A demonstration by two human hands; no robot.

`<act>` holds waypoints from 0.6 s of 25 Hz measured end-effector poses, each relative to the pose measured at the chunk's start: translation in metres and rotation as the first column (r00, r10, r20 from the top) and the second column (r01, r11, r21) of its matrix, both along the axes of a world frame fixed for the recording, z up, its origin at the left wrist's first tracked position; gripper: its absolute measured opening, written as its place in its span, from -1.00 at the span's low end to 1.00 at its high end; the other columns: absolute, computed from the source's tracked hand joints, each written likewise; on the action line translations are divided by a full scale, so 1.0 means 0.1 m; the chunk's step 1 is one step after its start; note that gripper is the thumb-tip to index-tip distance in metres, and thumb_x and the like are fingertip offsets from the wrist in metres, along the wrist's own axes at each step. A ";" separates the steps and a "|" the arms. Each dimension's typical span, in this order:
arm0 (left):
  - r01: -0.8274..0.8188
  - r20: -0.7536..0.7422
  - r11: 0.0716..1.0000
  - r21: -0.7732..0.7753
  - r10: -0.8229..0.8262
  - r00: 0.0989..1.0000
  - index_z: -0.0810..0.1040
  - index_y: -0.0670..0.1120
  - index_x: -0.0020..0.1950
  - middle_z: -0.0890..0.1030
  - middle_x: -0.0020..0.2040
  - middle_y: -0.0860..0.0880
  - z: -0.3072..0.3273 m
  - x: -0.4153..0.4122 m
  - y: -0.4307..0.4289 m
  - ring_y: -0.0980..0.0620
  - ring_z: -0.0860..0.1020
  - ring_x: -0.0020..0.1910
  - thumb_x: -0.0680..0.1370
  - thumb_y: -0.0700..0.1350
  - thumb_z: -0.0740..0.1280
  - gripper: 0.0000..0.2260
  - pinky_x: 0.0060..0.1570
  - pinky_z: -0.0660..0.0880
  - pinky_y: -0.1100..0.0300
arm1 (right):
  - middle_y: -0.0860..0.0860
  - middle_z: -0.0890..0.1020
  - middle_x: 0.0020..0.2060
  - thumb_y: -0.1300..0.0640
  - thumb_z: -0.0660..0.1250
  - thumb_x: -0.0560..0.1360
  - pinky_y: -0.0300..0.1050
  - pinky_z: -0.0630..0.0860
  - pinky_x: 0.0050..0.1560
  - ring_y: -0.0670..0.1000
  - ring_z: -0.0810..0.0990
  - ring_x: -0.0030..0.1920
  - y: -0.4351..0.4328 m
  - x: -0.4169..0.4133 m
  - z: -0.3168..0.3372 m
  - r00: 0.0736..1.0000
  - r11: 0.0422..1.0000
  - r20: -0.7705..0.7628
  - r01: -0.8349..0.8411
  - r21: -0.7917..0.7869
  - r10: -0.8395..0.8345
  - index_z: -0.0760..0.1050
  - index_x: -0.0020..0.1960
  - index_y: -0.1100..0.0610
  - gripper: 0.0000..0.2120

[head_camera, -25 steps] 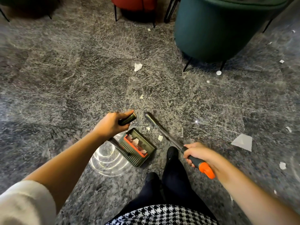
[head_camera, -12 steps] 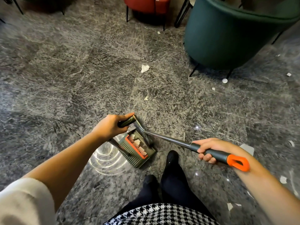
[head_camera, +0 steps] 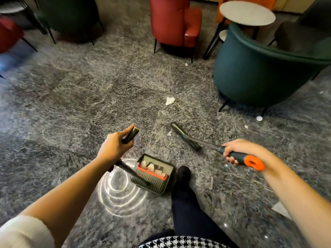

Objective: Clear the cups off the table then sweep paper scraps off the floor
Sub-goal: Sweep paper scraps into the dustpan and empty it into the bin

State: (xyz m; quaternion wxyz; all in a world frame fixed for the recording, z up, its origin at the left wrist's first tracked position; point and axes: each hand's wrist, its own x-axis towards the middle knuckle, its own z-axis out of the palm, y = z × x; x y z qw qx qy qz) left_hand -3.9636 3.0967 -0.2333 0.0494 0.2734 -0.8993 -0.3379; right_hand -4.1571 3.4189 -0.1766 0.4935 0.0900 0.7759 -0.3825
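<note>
My left hand [head_camera: 114, 148] grips the dark upright handle of a green dustpan [head_camera: 154, 173] that stands on the grey floor by my foot; white paper scraps lie behind its orange comb. My right hand [head_camera: 238, 151] grips the broom handle [head_camera: 241, 158] near its orange end. The broom head [head_camera: 185, 136] rests on the floor to the right of the dustpan, apart from it. A small scrap [head_camera: 169, 133] lies just left of the broom head. Farther off lies a crumpled white scrap [head_camera: 169, 100]. No cups are in view.
A teal armchair [head_camera: 259, 72] stands close at the right, with small scraps [head_camera: 259, 118] near its legs. A red chair [head_camera: 174, 24] and a round side table [head_camera: 247, 13] stand behind. Another paper piece [head_camera: 281, 209] lies under my right forearm. Dark chairs stand far left.
The broom head has swung away from the dustpan mouth, out to the right and forward. My head has tilted up, bringing the chairs and the table into view. The dustpan stays by my foot.
</note>
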 end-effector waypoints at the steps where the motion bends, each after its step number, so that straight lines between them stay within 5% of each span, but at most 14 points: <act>1: 0.009 -0.027 1.000 0.003 -0.009 1.000 0.45 0.08 0.38 0.63 -0.27 -0.09 -0.01 -0.16 -0.08 0.29 0.35 -0.43 0.46 -0.18 0.42 -0.50 -0.27 0.45 0.11 | 0.15 0.36 -0.46 0.47 0.12 0.50 -0.40 0.29 -0.69 -0.07 0.34 -0.75 -0.10 -0.23 -0.01 1.000 1.000 -0.010 0.010 0.003 -0.010 0.23 0.41 0.39 -0.53; 5: 0.078 -0.102 0.994 0.076 -0.070 0.992 0.46 0.01 0.37 0.63 0.05 0.12 -0.15 -0.94 -0.46 0.59 0.29 -0.38 0.46 -0.26 0.41 -0.50 -0.28 0.33 0.49 | 0.15 0.37 -0.45 0.47 0.14 0.49 -0.39 0.29 -0.69 -0.07 0.34 -0.75 -0.68 -1.30 -0.18 0.997 1.000 -0.069 0.020 0.019 -0.018 0.25 0.40 0.41 -0.53; 10: 0.165 0.002 0.977 0.133 -0.166 0.986 0.41 0.04 0.39 0.53 0.27 0.09 -0.31 -1.90 -0.93 0.45 0.39 0.15 0.48 -0.21 0.42 -0.49 0.15 0.33 0.50 | 0.14 0.40 -0.62 0.49 0.16 0.47 -0.38 0.30 -0.70 -0.06 0.34 -0.77 -1.57 -2.75 -0.43 0.991 0.999 -0.133 -0.018 0.029 0.022 0.41 0.24 0.34 -0.65; 13: 0.166 0.051 0.980 0.110 -0.173 0.984 0.42 0.07 0.39 0.60 0.20 0.04 -0.32 -2.37 -1.16 0.41 0.44 0.09 0.48 -0.16 0.43 -0.50 0.12 0.48 0.25 | 0.16 0.40 -0.51 0.49 0.20 0.44 -0.35 0.31 -0.69 -0.06 0.35 -0.77 -2.12 -3.43 -0.67 0.970 0.992 -0.216 -0.098 0.081 0.113 0.37 -0.15 0.25 -0.84; 15: 0.135 0.052 0.986 0.097 -0.140 0.989 0.39 0.14 0.38 0.62 0.06 0.10 -0.32 -2.57 -1.27 0.55 0.39 -0.09 0.47 -0.15 0.44 -0.48 -0.03 0.50 0.28 | 0.15 0.41 -0.58 0.48 0.21 0.42 -0.36 0.30 -0.70 -0.05 0.35 -0.78 -2.39 -3.72 -0.87 0.954 0.981 -0.242 -0.153 0.119 0.178 0.33 -0.29 0.26 -0.80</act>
